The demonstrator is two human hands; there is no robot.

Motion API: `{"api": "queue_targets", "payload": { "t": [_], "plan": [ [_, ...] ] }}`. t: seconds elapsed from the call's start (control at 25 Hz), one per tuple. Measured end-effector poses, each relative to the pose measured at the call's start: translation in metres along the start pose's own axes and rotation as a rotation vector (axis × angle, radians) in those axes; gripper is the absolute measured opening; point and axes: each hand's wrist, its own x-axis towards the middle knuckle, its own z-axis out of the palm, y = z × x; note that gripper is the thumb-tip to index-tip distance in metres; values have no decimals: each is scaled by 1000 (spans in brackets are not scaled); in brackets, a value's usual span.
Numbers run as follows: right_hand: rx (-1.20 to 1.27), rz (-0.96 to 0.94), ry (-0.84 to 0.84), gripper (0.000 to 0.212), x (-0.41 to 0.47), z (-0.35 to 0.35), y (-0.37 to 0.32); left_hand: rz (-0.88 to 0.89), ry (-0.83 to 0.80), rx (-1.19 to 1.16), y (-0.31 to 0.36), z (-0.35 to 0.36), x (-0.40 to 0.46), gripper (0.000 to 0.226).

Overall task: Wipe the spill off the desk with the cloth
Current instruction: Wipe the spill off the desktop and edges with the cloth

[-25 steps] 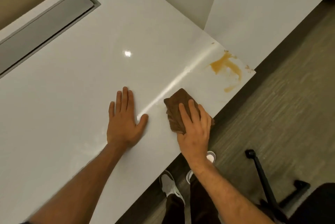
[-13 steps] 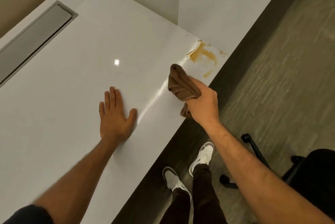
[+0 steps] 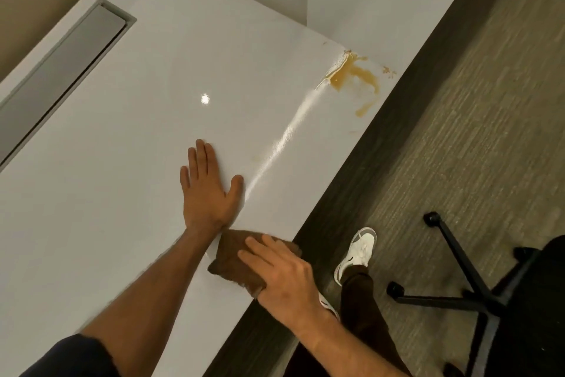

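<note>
**Two hands on the white desk, cloth near the front edge, spill at the far corner**

Head view. Two hands lie on the white desk (image 3: 128,169). The brown cloth (image 3: 234,263) is folded into a rough pad and lies flat on the desk top close to the front edge, its long axis running from the lower left up toward the right, roughly along that edge. Its far corner sits just beside the wrist of the left hand (image 3: 206,190), and its near right part is hidden under the right hand (image 3: 282,272).

The right hand rests on top of the cloth with its fingers (image 3: 260,250) fairly straight and spread, pointing up and to the left, pressing the pad against the desk; the heel of the hand hangs over the desk edge. Whether the thumb tucks under the cloth cannot be told.

The left hand lies flat, palm down, on bare desk just beyond the cloth, fingers together and straight, thumb held out to the right. It holds nothing.

The spill (image 3: 354,78) is an orange-brown smear at the far right corner of the desk, well apart from both hands and from the cloth. It curves from a thicker blot down toward the front edge, with a few small specks (image 3: 389,71) just to its right. A faint pale streak (image 3: 287,135) runs from the spill down toward the left thumb.

A grey recessed channel (image 3: 76,59) sits at the far left of the desk. Beside the desk are a white shoe (image 3: 357,251) on the carpeted floor and the black base of an office chair (image 3: 458,272).
</note>
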Motion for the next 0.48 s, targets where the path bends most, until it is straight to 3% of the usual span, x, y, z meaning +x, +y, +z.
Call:
{"api": "queue_targets", "payload": {
  "t": [0.16,0.28,0.36,0.48],
  "plan": [
    [522,355,65,27,53,-66,13,11,3,13,-2,1,0,91],
    [574,374,242,31,88,-124,43,20,15,-6,-5,3,1,91],
    [518,353,370,36,112,-152,71,23,24,1,-6,5,0,91],
    [154,399,475,51,142,-169,124,21,26,-6,-7,5,1,91]
  ]
}}
